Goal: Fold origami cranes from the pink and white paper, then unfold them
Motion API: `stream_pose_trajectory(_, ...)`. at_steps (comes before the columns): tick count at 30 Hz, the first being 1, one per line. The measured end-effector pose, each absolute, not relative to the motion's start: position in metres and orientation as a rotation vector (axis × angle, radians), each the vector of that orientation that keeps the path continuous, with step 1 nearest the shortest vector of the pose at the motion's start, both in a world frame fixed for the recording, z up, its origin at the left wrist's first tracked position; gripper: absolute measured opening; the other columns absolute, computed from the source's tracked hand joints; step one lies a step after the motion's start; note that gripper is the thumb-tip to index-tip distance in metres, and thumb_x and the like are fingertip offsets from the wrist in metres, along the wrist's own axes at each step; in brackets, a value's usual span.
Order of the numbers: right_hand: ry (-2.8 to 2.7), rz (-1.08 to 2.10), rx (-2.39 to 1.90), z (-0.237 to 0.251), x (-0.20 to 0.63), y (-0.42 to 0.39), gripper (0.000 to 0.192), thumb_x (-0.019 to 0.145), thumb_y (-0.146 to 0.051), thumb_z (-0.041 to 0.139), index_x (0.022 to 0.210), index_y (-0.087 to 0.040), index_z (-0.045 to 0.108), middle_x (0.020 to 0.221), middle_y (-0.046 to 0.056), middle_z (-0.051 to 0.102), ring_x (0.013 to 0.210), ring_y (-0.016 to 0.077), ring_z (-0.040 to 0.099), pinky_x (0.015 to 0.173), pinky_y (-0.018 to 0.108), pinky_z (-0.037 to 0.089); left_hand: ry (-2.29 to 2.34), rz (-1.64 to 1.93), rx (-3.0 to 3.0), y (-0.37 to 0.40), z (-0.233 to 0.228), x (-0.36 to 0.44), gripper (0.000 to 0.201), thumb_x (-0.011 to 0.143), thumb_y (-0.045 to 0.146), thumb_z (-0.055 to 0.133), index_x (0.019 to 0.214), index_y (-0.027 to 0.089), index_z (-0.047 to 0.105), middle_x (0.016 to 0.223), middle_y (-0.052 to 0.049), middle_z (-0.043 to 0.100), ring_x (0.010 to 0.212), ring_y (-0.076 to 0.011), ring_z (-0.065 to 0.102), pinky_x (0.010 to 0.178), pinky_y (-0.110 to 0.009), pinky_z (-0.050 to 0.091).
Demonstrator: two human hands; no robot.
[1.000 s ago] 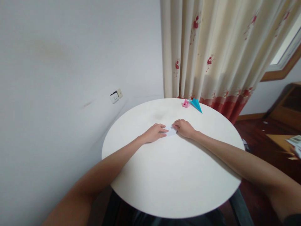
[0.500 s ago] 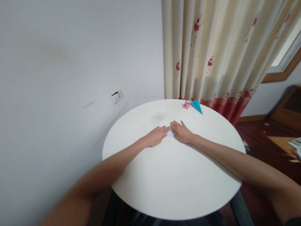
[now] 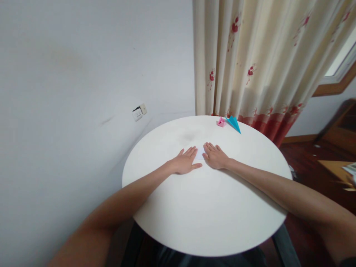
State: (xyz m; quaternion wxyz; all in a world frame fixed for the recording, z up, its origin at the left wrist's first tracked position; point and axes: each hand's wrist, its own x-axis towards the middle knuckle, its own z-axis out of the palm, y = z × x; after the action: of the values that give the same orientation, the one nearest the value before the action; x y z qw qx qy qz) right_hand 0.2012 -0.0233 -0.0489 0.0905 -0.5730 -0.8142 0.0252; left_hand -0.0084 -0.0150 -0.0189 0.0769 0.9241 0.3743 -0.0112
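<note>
Tabletop (image 3: 205, 207), round and white, and look: left hand (image 3: 185, 162), right hand (image 3: 215, 157), both flat, each grip unclenched, partly covering the white paper (image 3: 200, 153) between them; farther back, a blue paper dart (image 3: 234, 124) and, just beside it, a pink folded paper (image 3: 221, 122)

The left arm (image 3: 126, 198) reaches in from the lower left, its elbow bent and bare forearm slanting forward to the left hand (image 3: 184, 163), which lies palm down with fingers straight and slightly apart, and its thumb (image 3: 198, 165) stretched sideways toward the other hand. The right arm (image 3: 263, 179), also bare, extends from the lower right to the right hand (image 3: 215, 157), palm down too, its fingers angled forward and inward. A narrow gap separates the two hands.
</note>
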Motion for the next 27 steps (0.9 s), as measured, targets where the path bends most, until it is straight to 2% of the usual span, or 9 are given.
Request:
stream_pose_trajectory(3,-2.409,0.060,-1.732,-0.048,0.201,-0.024,0.060,0.098,-0.040,0.018,0.147,-0.006,0.024,0.155,0.019,0.020,0.144,0.0288,0.016,0.113,0.052,0.017,1.248,0.174,2.860,-0.019,-0.025,0.000,0.084,0.089,0.066,0.028,0.146,0.005,0.025,0.152,-0.024,0.023,0.144,-0.0322,0.013,0.115,-0.052,0.005)
stream_pose_trajectory(6,-2.419,0.042,-1.702,-0.047,0.201,-0.023,0.060,0.098,-0.039,0.019,0.148,-0.006,0.023,0.155,0.019,0.021,0.144,0.0289,0.015,0.113,0.052,0.017,1.094,0.344,2.976,-0.022,-0.030,0.010,0.077,0.093,0.058,0.028,0.147,0.005,0.021,0.155,-0.020,0.018,0.145,-0.0271,0.010,0.117,-0.043,0.005)
stream_pose_trajectory(8,-2.439,0.040,-1.676,-0.046,0.202,-0.023,0.060,0.098,-0.037,0.018,0.148,-0.006,0.023,0.155,0.018,0.020,0.144,0.0284,0.015,0.113,0.051,0.017,1.008,0.325,2.964,-0.022,-0.032,0.014,0.075,0.094,0.057,0.026,0.148,0.006,0.018,0.156,-0.018,0.015,0.146,-0.0249,0.009,0.117,-0.039,0.008)
stream_pose_trajectory(12,-2.480,0.054,-1.643,-0.046,0.204,-0.021,0.060,0.097,-0.037,0.016,0.148,-0.005,0.023,0.155,0.018,0.019,0.144,0.0278,0.015,0.114,0.049,0.017,0.974,0.159,2.852,-0.017,-0.033,0.010,0.077,0.093,0.061,0.024,0.149,0.010,0.016,0.157,-0.017,0.012,0.146,-0.0252,0.009,0.116,-0.041,0.010)
stream_pose_trajectory(20,-2.401,0.101,-1.793,-0.045,0.214,-0.014,0.061,0.097,-0.048,0.014,0.150,-0.018,0.021,0.157,0.014,0.015,0.145,0.0311,0.012,0.111,0.057,0.017,0.965,0.063,2.793,-0.013,-0.030,0.003,0.076,0.092,0.063,0.024,0.151,0.016,0.013,0.158,-0.014,0.007,0.146,-0.0268,0.006,0.115,-0.047,0.007)
stream_pose_trajectory(24,-2.317,0.088,-1.901,-0.045,0.228,-0.007,0.056,0.098,-0.039,0.018,0.149,-0.017,0.024,0.156,0.016,0.020,0.143,0.0327,0.017,0.109,0.057,0.021,0.924,0.075,2.788,-0.014,-0.029,0.001,0.072,0.093,0.060,0.027,0.151,0.020,0.014,0.158,-0.012,0.008,0.146,-0.0268,0.007,0.115,-0.048,0.007)
stream_pose_trajectory(27,-2.232,0.013,-1.927,-0.041,0.236,-0.004,0.053,0.097,-0.029,0.026,0.148,-0.012,0.025,0.152,0.021,0.027,0.140,0.0331,0.025,0.106,0.053,0.027,0.858,0.134,2.792,-0.013,-0.029,-0.001,0.067,0.094,0.057,0.030,0.150,0.023,0.018,0.158,-0.009,0.013,0.145,-0.0258,0.011,0.116,-0.046,0.009)
